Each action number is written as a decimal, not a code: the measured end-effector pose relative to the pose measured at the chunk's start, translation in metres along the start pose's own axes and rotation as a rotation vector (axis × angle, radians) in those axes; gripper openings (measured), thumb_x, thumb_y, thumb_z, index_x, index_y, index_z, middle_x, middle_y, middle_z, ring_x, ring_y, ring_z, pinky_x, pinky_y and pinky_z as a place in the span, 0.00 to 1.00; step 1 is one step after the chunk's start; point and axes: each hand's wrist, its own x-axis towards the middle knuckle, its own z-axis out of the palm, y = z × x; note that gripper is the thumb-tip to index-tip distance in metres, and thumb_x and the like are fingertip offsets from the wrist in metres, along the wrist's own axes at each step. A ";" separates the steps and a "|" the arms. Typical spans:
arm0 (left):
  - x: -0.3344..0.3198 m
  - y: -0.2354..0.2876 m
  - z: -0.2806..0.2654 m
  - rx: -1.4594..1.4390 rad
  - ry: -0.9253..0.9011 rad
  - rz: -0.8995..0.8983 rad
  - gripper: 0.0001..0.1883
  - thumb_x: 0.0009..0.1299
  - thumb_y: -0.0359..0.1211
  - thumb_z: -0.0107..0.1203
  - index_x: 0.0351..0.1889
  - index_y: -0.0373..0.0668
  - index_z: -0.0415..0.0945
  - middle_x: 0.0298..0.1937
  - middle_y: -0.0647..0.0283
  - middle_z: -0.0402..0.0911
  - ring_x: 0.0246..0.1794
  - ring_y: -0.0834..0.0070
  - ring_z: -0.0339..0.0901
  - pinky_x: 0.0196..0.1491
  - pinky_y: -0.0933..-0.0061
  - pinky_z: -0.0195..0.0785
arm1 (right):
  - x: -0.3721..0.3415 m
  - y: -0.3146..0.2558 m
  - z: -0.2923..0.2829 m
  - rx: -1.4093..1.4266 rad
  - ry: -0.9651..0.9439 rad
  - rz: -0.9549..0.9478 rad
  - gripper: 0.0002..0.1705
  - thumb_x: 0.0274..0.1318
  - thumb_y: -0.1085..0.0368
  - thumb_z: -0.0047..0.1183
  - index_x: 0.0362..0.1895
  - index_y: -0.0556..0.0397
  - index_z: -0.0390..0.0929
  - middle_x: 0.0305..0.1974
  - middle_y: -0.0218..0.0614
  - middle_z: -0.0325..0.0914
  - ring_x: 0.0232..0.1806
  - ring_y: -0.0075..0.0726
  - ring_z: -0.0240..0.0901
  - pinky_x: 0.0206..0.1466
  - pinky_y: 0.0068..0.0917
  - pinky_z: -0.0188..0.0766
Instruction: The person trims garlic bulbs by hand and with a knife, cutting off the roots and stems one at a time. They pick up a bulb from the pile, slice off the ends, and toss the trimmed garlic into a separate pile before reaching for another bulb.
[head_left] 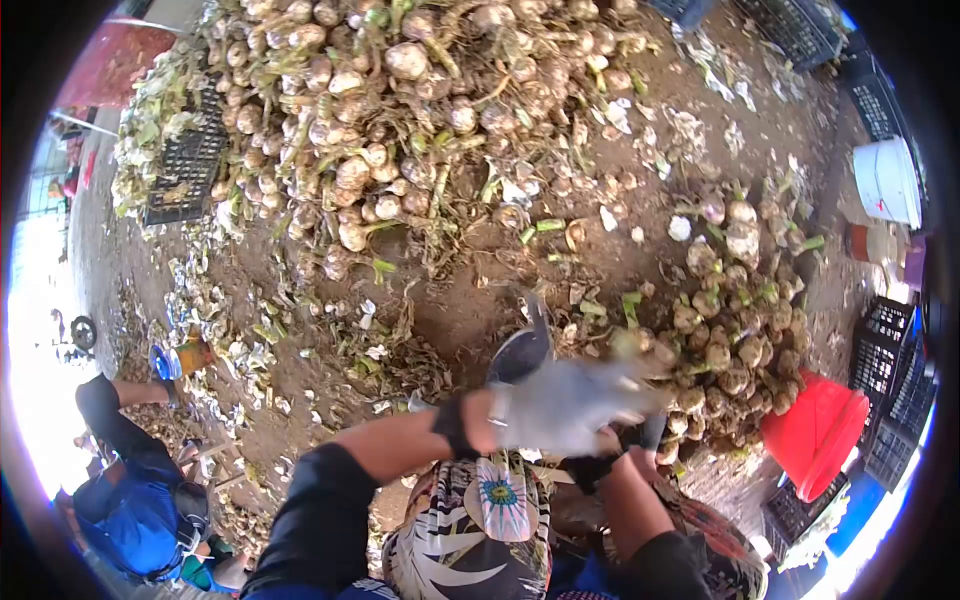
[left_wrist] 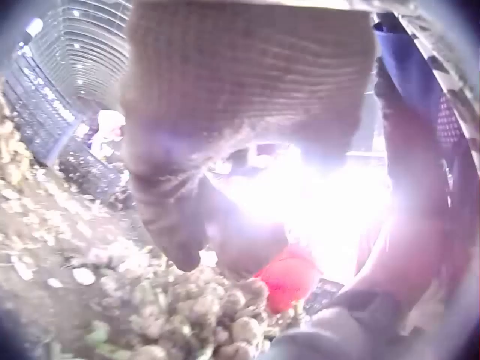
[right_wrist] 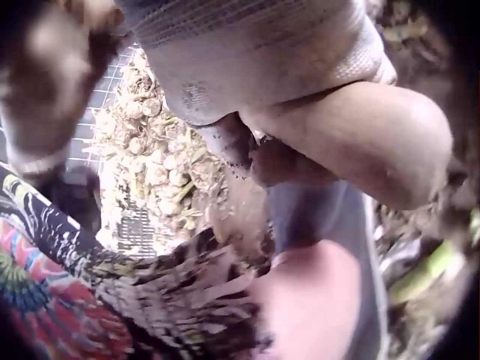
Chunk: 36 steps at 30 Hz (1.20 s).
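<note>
garlic cam | from my feed, garlic bulbs (head_left: 750,352) heaped just right of the left hand (head_left: 570,405), which looks nearer than the right hand (right_wrist: 300,82) | bulb axis unclear | left fingers curled, can't tell either grip tbh | red bucket (head_left: 812,432) beside heap
</note>
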 end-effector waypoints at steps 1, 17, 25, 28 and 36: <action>0.008 -0.001 0.000 0.001 0.013 -0.008 0.32 0.58 0.35 0.65 0.64 0.54 0.71 0.67 0.55 0.73 0.48 0.61 0.84 0.46 0.62 0.79 | 0.008 0.009 -0.007 -0.207 -0.066 -0.087 0.11 0.53 0.64 0.64 0.39 0.57 0.85 0.29 0.30 0.84 0.28 0.27 0.77 0.37 0.26 0.75; -0.185 -0.157 -0.057 0.633 0.818 -1.014 0.42 0.57 0.29 0.67 0.69 0.33 0.58 0.59 0.41 0.70 0.59 0.45 0.70 0.64 0.55 0.65 | 0.003 -0.069 0.067 -0.844 -0.041 0.041 0.06 0.53 0.68 0.63 0.34 0.56 0.85 0.25 0.22 0.77 0.25 0.15 0.67 0.29 0.20 0.65; -0.105 -0.061 -0.018 0.244 0.605 -0.524 0.40 0.55 0.20 0.61 0.69 0.37 0.61 0.65 0.40 0.64 0.63 0.43 0.67 0.63 0.57 0.69 | 0.012 -0.093 0.110 -0.547 -0.168 0.064 0.16 0.61 0.65 0.62 0.51 0.58 0.83 0.34 0.24 0.81 0.34 0.17 0.73 0.38 0.20 0.69; -0.083 -0.053 -0.011 0.216 0.682 -0.425 0.41 0.54 0.23 0.65 0.69 0.35 0.60 0.64 0.40 0.64 0.65 0.41 0.65 0.63 0.54 0.68 | 0.014 -0.097 0.119 -0.414 -0.256 0.119 0.16 0.62 0.66 0.61 0.51 0.60 0.82 0.42 0.29 0.83 0.42 0.21 0.75 0.48 0.23 0.71; -0.090 -0.063 -0.017 -0.558 0.744 -0.663 0.25 0.63 0.23 0.57 0.60 0.34 0.69 0.49 0.65 0.80 0.50 0.81 0.75 0.54 0.76 0.70 | 0.000 -0.105 0.139 -0.325 -0.243 -0.010 0.18 0.60 0.68 0.61 0.53 0.64 0.80 0.45 0.35 0.84 0.45 0.28 0.80 0.51 0.27 0.76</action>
